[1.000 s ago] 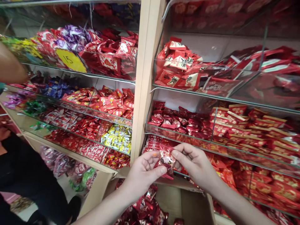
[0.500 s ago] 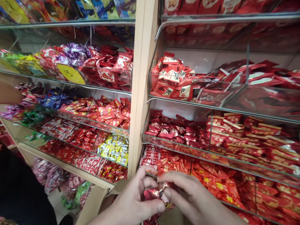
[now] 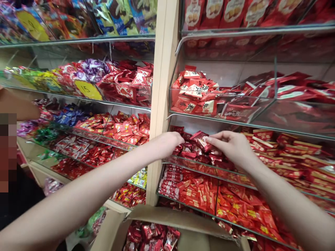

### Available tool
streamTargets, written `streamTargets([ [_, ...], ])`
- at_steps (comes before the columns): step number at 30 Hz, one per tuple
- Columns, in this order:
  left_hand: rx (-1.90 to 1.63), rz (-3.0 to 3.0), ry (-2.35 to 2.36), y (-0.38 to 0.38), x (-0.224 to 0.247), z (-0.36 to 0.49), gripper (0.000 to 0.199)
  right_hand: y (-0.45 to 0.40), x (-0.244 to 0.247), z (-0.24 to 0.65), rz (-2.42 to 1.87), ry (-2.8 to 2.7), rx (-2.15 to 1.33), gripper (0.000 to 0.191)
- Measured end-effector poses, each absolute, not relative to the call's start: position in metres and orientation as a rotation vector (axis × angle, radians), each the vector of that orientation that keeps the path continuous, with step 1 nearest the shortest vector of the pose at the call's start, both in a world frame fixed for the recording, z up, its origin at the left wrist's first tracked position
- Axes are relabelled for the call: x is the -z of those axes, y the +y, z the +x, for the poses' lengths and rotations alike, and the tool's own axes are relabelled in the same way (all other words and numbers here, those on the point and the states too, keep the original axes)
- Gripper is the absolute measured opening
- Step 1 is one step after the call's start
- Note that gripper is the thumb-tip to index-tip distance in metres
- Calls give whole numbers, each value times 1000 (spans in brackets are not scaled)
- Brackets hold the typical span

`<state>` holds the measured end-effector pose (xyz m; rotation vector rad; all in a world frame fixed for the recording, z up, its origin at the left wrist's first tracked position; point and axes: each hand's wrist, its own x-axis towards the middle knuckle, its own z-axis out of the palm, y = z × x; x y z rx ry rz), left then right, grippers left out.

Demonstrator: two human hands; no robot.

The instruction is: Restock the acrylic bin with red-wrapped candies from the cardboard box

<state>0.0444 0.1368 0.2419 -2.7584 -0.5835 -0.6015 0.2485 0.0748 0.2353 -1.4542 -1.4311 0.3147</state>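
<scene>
My right hand (image 3: 231, 148) pinches a shiny dark red wrapped candy (image 3: 201, 140) between thumb and fingers, over a shelf bin. Similar dark red candies (image 3: 187, 150) lie loosely in that bin. At the bin's left end is my left hand (image 3: 171, 143), its fingers curled downward and pressed together. What is in those fingers, if anything, is hidden. Below both arms, a cardboard box (image 3: 167, 214) stands open, with more dark red wrapped candies (image 3: 153, 237) in its left part.
A clear front panel (image 3: 199, 166) edges the bin. The wooden upright (image 3: 159, 104) divides the shelving. Orange-red packets (image 3: 199, 191) fill the bin below, and gold-edged red packets (image 3: 288, 157) lie to the right. Another person's hand (image 3: 19, 106) shows at the far left.
Both hands have moved up from low in front, where they held candies together, and apart into the shelf bin. The cardboard box and its candies now show below.
</scene>
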Motion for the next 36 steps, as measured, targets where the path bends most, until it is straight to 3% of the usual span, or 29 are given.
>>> streamTargets([
  [4,-60,-2669,-801,145,-257,81,22,118,-235,253,-1515,-1373,-449,15],
  [7,-244,-2628,-924,145,-262,93,20,134,-234,253,-1574,-1337,-523,10],
  [11,-151,-2679,-975,155,-266,93,19,135,-237,247,-1582,-1266,-679,9],
  [16,390,-2813,-829,169,-257,97,47,134,-227,240,-1602,-1304,-731,9],
  [18,320,-2873,-779,175,-251,101,43,133,-224,239,-1677,-1496,-627,14],
  [21,153,-2875,-775,182,-246,106,27,125,-228,238,-1774,-1868,-183,19],
  [24,88,-2886,-724,184,-248,106,23,116,-236,238,-1704,-2115,154,18],
  [30,-91,-2960,-622,188,-252,103,23,123,-227,232,-1732,-2413,62,16],
  [36,70,-2952,-594,194,-247,101,19,128,-230,232,-1700,-2425,81,10],
])
